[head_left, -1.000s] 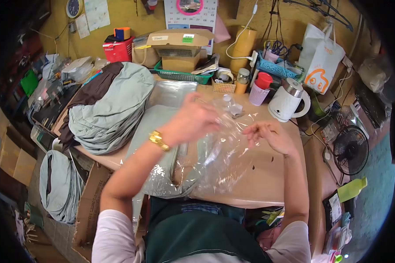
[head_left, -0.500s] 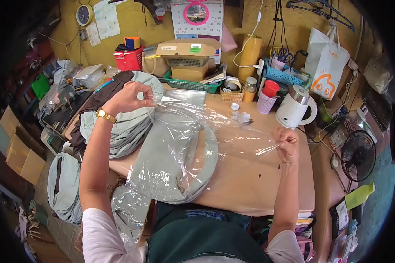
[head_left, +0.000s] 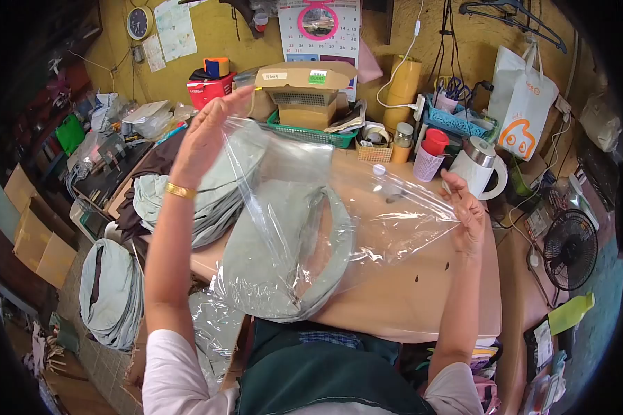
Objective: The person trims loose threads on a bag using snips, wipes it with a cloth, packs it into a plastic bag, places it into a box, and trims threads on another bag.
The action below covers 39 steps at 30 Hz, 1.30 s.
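A clear plastic bag [head_left: 401, 228] stretches between my hands above the table. Beneath and partly behind its film lies a folded pale grey-green cloth piece [head_left: 256, 238] with a rounded, ring-like edge. My left hand [head_left: 204, 142] is raised at the bag's upper left edge, its fingers stretched out and slightly blurred. On the right, my right hand [head_left: 467, 214] grips a taut corner of the bag low in the hand, while some fingers point upward. A stack of similar grey-green cloth [head_left: 201, 207] sits beyond my left forearm.
At the table's back stand a cardboard box [head_left: 304, 76], a green basket [head_left: 346, 140], a red cup [head_left: 434, 142] and a white kettle [head_left: 472, 169]. A black fan [head_left: 570, 249] is at right. Another cloth bundle [head_left: 111, 297] rests at lower left.
My left hand has gone from a pinch to outstretched fingers and risen slightly. The right hand's fingers have loosened upward. The bag is spread wider and its film pulled tighter.
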Tool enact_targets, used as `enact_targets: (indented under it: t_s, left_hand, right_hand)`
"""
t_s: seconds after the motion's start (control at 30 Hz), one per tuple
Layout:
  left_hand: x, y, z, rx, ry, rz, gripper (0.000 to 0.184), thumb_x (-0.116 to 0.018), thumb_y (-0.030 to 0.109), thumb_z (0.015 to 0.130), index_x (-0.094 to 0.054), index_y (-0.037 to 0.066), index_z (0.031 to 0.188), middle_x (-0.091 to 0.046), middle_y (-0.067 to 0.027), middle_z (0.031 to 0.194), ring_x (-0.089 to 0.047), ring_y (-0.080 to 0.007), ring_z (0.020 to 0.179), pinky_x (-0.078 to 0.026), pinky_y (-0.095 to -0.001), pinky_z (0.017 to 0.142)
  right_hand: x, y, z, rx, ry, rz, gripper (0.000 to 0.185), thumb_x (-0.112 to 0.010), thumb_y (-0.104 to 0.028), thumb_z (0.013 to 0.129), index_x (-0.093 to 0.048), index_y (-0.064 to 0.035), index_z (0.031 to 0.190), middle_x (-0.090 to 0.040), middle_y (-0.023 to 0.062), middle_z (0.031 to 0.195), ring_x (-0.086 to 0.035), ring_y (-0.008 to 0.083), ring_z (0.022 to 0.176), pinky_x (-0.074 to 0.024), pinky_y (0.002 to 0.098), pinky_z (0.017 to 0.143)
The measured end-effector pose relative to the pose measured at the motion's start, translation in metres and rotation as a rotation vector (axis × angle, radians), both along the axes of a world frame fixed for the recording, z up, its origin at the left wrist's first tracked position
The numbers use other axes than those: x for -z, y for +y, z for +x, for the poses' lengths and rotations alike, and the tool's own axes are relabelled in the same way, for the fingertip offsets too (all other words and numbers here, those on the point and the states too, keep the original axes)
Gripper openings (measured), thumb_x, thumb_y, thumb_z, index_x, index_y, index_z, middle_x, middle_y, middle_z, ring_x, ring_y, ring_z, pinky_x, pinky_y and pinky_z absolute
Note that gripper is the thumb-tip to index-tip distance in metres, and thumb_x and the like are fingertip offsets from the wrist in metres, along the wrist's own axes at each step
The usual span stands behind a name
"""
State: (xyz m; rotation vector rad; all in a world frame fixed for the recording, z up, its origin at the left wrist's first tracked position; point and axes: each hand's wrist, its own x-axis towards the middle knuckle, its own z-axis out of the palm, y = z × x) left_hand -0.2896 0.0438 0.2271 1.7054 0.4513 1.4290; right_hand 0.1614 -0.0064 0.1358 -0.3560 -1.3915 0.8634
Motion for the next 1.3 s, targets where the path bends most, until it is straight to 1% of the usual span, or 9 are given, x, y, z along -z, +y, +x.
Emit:
enact_targets:
  t_s: [0.03,0.13,0.17,0.27,0.37,0.63,0.87,1.07,1.3]
  left_hand:
    - [0.003,-0.005,0.020,0.168,-0.331,-0.115,0.029,-0.050,0.038,0.100,-0.057,0.011,0.093,-0.060,-0.0099,0.114,-0.049,-0.0208,0.119,-0.028,-0.0402,0.111]
    - [0.025,-0.003,0.057,0.711,-0.498,-0.289,0.042,-0.039,0.053,0.100,-0.056,0.014,0.103,-0.050,0.0030,0.067,-0.050,-0.0102,0.059,-0.044,-0.0227,0.062]
    - [0.033,-0.014,0.079,0.497,-0.384,-0.287,0.047,-0.037,0.057,0.099,-0.053,0.013,0.109,-0.045,0.0046,0.064,-0.042,-0.0079,0.054,-0.037,-0.0219,0.054]
    - [0.052,-0.046,0.139,0.246,0.035,-0.260,0.068,-0.033,0.067,0.094,-0.038,0.013,0.135,-0.036,0.0066,0.062,-0.032,-0.0051,0.050,-0.028,-0.0226,0.046]
    - [0.063,-0.066,0.174,0.190,0.194,-0.251,0.097,-0.027,0.083,0.082,-0.022,0.012,0.148,-0.033,0.0075,0.063,-0.032,-0.0043,0.052,-0.032,-0.0209,0.050]
    - [0.074,-0.081,0.159,-0.281,0.701,0.261,0.068,-0.065,0.007,0.083,-0.027,0.006,0.139,-0.062,-0.0109,0.083,-0.054,-0.0272,0.073,-0.039,-0.0402,0.081]
    - [0.098,-0.083,0.167,-0.351,0.722,0.204,0.036,-0.061,0.002,0.082,-0.035,0.007,0.106,-0.053,-0.0075,0.072,-0.053,-0.0296,0.070,-0.036,-0.0385,0.086]
    - [0.102,-0.099,0.161,-0.349,0.955,0.527,0.024,-0.062,-0.001,0.074,-0.057,0.010,0.094,-0.051,-0.0076,0.085,-0.054,-0.0246,0.084,-0.028,-0.0559,0.103]
    - [0.131,-0.101,0.166,-0.867,1.047,0.661,0.037,-0.065,0.009,0.075,-0.071,0.019,0.110,-0.055,-0.0048,0.101,-0.052,-0.0247,0.113,-0.010,-0.0671,0.110]
  right_hand:
    - [0.005,0.002,-0.005,-0.038,0.124,-0.028,0.032,-0.071,-0.030,0.085,-0.050,-0.0097,0.071,-0.059,0.0098,0.092,-0.053,0.0202,0.093,-0.0396,0.0348,0.089]
    - [0.023,0.010,-0.010,-0.346,0.449,-0.086,0.023,-0.065,-0.024,0.089,-0.049,-0.0117,0.077,-0.057,0.0062,0.081,-0.055,0.0167,0.080,-0.0446,0.0309,0.075]
    - [0.027,0.011,-0.007,-0.582,0.515,-0.110,0.019,-0.063,-0.023,0.090,-0.050,-0.0126,0.081,-0.054,0.0022,0.073,-0.053,0.0133,0.069,-0.0453,0.0277,0.066]
    - [-0.002,-0.020,-0.078,0.293,0.001,-0.181,0.020,-0.071,-0.011,0.086,-0.056,-0.0116,0.099,-0.038,-0.0070,0.065,-0.034,0.0035,0.052,-0.0327,0.0213,0.048]
    - [-0.005,-0.036,-0.120,0.216,-0.124,-0.198,0.020,-0.074,-0.003,0.081,-0.060,-0.0069,0.095,-0.047,-0.0053,0.072,-0.038,0.0020,0.055,-0.0335,0.0190,0.051]
    - [0.015,-0.024,-0.106,0.290,-0.072,-0.305,0.009,-0.071,0.001,0.083,-0.062,0.0019,0.080,-0.055,0.0011,0.081,-0.043,0.0065,0.057,-0.0350,0.0214,0.053]
    - [0.014,-0.046,-0.134,0.903,-0.287,0.277,0.018,-0.061,0.002,0.086,-0.059,-0.0030,0.103,-0.064,0.0134,0.077,-0.062,0.0238,0.063,-0.0465,0.0322,0.058]
    - [0.020,-0.034,-0.123,0.564,-0.836,-0.203,0.028,-0.052,-0.022,0.098,-0.050,-0.0071,0.121,-0.064,0.0209,0.078,-0.065,0.0383,0.081,-0.0501,0.0433,0.065]
    - [0.039,-0.012,-0.107,-0.077,-0.594,-0.462,0.067,-0.026,-0.063,0.097,-0.045,-0.0073,0.128,-0.055,0.0044,0.075,-0.050,0.0163,0.059,-0.0395,0.0310,0.053]
